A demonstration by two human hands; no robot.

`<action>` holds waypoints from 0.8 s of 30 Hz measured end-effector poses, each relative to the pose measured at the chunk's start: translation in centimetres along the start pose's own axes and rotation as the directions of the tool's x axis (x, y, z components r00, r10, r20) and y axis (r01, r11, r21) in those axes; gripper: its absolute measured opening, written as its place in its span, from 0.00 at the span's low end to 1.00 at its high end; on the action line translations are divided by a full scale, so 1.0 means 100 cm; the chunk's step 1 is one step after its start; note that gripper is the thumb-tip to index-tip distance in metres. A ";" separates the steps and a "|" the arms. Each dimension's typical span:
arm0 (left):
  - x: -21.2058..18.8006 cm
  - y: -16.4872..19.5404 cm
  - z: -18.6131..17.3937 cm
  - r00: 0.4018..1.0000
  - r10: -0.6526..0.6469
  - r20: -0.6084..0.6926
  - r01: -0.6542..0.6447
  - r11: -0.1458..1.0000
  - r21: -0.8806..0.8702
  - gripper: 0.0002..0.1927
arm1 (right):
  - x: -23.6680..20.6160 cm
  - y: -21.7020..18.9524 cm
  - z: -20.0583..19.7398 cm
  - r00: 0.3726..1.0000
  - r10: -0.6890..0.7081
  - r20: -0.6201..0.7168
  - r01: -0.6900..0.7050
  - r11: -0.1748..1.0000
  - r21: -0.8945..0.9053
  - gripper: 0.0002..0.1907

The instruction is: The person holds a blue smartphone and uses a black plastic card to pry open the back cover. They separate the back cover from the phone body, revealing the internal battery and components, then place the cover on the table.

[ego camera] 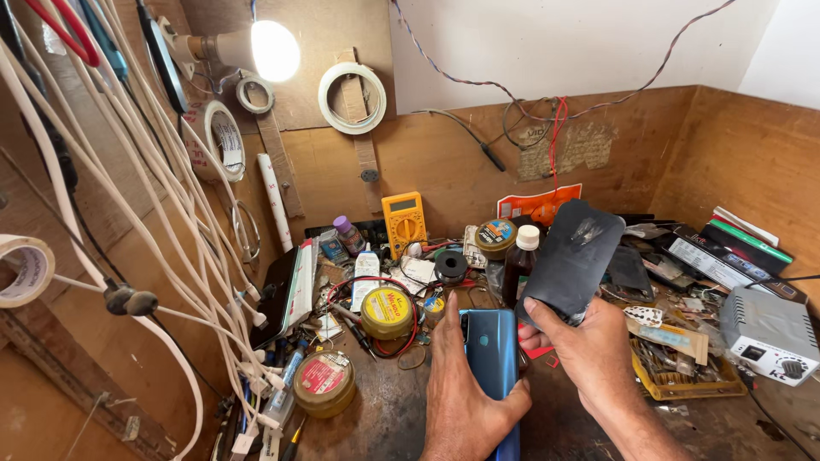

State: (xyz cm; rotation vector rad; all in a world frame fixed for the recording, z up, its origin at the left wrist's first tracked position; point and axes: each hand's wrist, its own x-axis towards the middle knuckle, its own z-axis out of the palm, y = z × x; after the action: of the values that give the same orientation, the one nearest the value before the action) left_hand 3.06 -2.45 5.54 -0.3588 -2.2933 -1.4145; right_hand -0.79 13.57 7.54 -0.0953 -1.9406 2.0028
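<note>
The blue smartphone [494, 363] lies on the brown workbench [384, 418], near its front edge. The left hand [461, 393] grips it, fingers clenched along its left side. The right hand [589, 350] grasps a black back cover [571, 256], raised just above the smartphone. A yellow multimeter [404, 220] stands behind.

A blue phone [494, 358] stands on edge; a black panel [572, 256] is raised, tilted.
</note>
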 end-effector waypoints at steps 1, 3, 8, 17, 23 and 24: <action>0.000 0.000 0.000 1.000 0.013 -0.002 -0.013 1.000 0.005 0.65 | 0.000 -0.001 -0.001 1.000 0.009 0.009 -0.009 1.000 -0.013 0.06; 0.000 0.000 0.000 1.000 0.022 -0.008 -0.022 1.000 -0.001 0.64 | 0.001 -0.002 -0.002 0.998 0.056 0.018 -0.056 0.998 -0.004 0.06; -0.001 0.000 -0.001 1.000 0.009 0.002 -0.009 1.000 -0.006 0.64 | -0.003 0.000 -0.003 0.988 0.145 0.045 -0.141 0.987 -0.081 0.08; 0.000 -0.001 -0.001 0.999 0.008 0.037 -0.008 1.000 -0.002 0.65 | -0.007 0.005 -0.009 0.986 0.129 0.107 -0.134 0.990 0.045 0.06; 0.000 -0.003 0.000 0.999 0.033 0.036 -0.033 0.999 0.006 0.65 | -0.013 0.005 -0.012 0.981 0.156 0.116 -0.161 0.986 0.035 0.06; 0.000 -0.003 0.000 0.999 0.027 0.041 -0.027 1.000 0.003 0.65 | -0.013 0.006 -0.012 0.980 0.162 0.111 -0.168 0.985 0.038 0.06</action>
State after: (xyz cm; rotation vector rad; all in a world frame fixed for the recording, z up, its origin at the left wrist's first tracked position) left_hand 2.95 -2.62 5.32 -0.4203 -2.3149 -1.4016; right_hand 0.67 14.30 6.61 -0.1434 -2.0091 2.2009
